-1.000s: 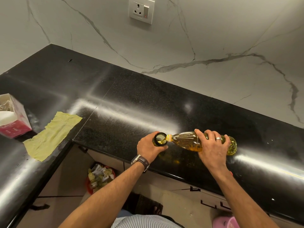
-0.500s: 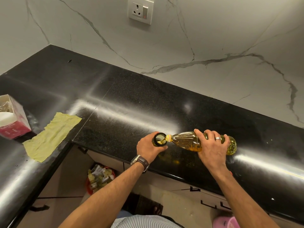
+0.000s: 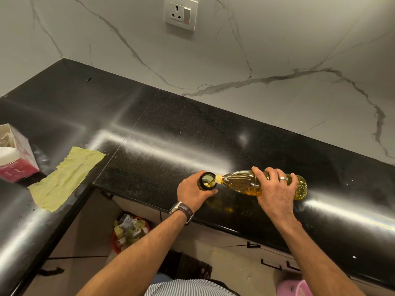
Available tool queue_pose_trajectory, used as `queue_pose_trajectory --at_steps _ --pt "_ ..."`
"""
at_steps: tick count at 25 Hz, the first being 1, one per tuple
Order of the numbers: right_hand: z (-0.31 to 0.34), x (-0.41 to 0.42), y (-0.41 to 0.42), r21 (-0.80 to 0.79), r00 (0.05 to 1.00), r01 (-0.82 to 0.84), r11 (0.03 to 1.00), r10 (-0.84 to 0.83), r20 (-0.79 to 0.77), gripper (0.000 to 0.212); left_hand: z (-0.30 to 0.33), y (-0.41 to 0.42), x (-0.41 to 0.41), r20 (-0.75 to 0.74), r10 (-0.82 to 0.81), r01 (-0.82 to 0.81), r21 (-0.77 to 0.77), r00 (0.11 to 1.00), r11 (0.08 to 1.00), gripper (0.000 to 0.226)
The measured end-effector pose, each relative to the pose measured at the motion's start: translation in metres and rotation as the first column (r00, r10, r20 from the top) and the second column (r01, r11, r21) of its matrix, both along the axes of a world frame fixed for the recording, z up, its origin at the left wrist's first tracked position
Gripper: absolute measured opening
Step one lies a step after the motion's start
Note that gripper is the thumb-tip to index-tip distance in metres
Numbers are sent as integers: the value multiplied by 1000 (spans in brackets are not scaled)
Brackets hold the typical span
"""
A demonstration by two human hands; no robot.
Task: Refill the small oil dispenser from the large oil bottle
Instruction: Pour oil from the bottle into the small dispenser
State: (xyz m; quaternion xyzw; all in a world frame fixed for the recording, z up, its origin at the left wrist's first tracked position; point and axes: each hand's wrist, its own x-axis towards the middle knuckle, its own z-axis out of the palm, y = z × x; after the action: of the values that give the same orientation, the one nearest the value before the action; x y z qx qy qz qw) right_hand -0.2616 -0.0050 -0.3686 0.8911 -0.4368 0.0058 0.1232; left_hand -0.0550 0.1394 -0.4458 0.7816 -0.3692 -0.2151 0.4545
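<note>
**Oil pours from bottle to dispenser at the counter's front edge**

While the left hand point(image 3: 193, 192) curls around the small dark dispenser point(image 3: 207, 181), the right hand point(image 3: 275, 189) grips the large oil bottle point(image 3: 245, 183) from above — fingers wrapped over its rear half, a ring on one finger. The dispenser stands upright on the black counter point(image 3: 171, 135), close to the front edge and just right of the inner corner where the two runs of counter meet. Its round mouth is open, and yellow oil shows inside. The bottle lies almost level, its yellow-collared neck resting at the dispenser's rim, a thin stream of oil running in. Golden oil sits along the lower side of the bottle, and its base points toward the counter's right end.

On the left run of the counter a yellow-green cloth point(image 3: 66, 178) lies flat at the front edge, with a pink box point(image 3: 20, 165) just beyond it — at the far left. A wall socket point(image 3: 181, 13) sits above the counter on the marble wall. Below the counter's edge a red bin point(image 3: 130, 231) holds scraps.
</note>
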Motion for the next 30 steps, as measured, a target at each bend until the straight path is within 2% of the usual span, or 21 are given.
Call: queue_pose_trajectory --at_steps 30 --pt "0 -1 -2 -18 1000 -18 1000 18 -3 93 -2 -1 -1 12 17 -17 1 1000 1000 59"
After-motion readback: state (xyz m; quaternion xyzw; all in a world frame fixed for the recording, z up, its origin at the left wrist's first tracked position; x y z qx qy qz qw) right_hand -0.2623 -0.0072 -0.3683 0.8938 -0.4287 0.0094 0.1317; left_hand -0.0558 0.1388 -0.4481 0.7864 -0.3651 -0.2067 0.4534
